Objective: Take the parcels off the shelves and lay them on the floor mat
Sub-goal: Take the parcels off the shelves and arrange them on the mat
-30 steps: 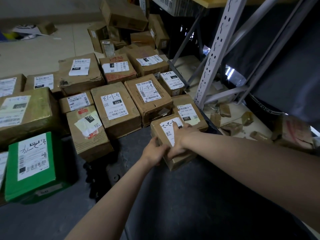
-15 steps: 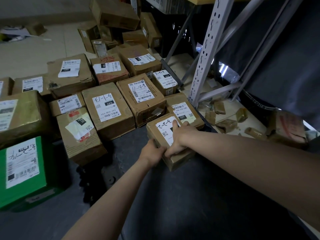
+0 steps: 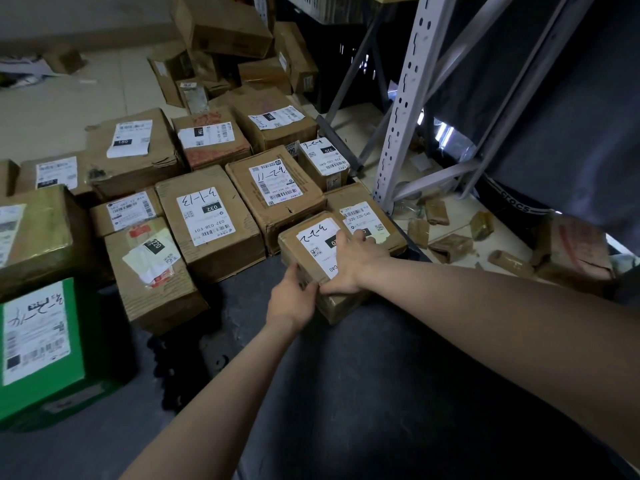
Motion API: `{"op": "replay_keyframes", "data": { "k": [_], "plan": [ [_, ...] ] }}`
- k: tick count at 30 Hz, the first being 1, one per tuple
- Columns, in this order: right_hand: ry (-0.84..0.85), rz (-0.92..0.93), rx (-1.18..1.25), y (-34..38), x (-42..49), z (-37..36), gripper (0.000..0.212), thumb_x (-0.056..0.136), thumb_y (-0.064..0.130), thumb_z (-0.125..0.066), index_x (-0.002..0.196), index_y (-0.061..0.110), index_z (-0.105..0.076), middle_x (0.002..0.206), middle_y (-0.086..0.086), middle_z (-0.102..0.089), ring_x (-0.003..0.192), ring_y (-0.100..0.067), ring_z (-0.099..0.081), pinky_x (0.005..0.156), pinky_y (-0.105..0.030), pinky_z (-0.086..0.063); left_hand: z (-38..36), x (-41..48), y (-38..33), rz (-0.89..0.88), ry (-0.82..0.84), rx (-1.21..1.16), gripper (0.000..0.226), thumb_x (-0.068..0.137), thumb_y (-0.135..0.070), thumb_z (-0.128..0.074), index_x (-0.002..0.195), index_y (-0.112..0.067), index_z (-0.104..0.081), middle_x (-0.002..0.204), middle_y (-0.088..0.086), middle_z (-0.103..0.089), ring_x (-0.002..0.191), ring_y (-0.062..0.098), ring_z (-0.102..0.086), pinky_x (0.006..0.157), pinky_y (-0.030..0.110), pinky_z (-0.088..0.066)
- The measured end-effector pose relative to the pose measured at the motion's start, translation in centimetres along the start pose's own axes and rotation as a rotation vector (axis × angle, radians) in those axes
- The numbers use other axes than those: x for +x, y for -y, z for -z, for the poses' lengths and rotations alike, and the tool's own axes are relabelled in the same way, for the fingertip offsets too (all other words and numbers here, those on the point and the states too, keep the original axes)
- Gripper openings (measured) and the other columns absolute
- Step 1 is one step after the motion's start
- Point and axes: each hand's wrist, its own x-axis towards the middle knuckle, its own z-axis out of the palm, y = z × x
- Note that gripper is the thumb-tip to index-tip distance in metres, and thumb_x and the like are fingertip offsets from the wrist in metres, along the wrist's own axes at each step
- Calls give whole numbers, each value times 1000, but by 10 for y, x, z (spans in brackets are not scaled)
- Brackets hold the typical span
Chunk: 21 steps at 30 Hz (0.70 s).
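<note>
On mat [image 3: 381, 375], parcel [image 3: 308, 245], left hand [image 3: 292, 301] probably gripping

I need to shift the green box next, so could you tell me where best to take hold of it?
I'd grip the green box by its right and near walls, coming from the bare mat side; it lies flat, label up, with a big brown box close behind it.

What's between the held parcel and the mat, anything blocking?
Nothing visible. The left hand and right hand grip the parcel low over bare floor mat; the neighbouring labelled box sits right behind it, not beneath.
</note>
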Motion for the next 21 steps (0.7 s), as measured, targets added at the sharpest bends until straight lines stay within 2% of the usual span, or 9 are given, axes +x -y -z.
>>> {"op": "replay_keyframes", "data": {
  "k": [4,9,12,15,21],
  "plan": [
    [19,-3,4,1,-1,1,115,63,72,-75,145,16,-18,138,-19,-35,123,-37,-47,94,-44,-49,1,-4,0,-51,-77,11,62,96,-27,-59,152,-23,-34,131,13,-62,120,32,-58,98,37,-47],
    [26,-18,2,2,-5,0,121,61,69,-78,147,16,-13,137,-20,-36,123,-37,-45,93,-45,-49,5,-6,0,-142,-141,86,59,95,-31,-59,150,-26,-38,142,10,-53,121,31,-57,99,45,-48],
    [28,-44,23,2,-5,0,120,63,67,-77,149,15,-11,138,-21,-35,124,-38,-43,93,-44,-47,5,-5,0,-174,-99,138,58,96,-34,-58,150,-26,-38,143,10,-51,118,30,-57,97,41,-48],
    [23,-62,32,3,-6,0,116,67,65,-76,149,14,-11,138,-21,-35,123,-37,-44,89,-42,-46,3,-4,-1,-169,-30,160,60,97,-34,-56,152,-29,-34,144,9,-51,126,32,-52,100,39,-45],
    [6,-65,25,5,-7,-1,115,66,68,-75,148,14,-14,137,-21,-36,122,-37,-45,86,-42,-47,8,2,-2,-145,42,232,62,99,-36,-51,154,-36,-23,147,6,-50,130,31,-50,104,44,-44]
  ]
}}
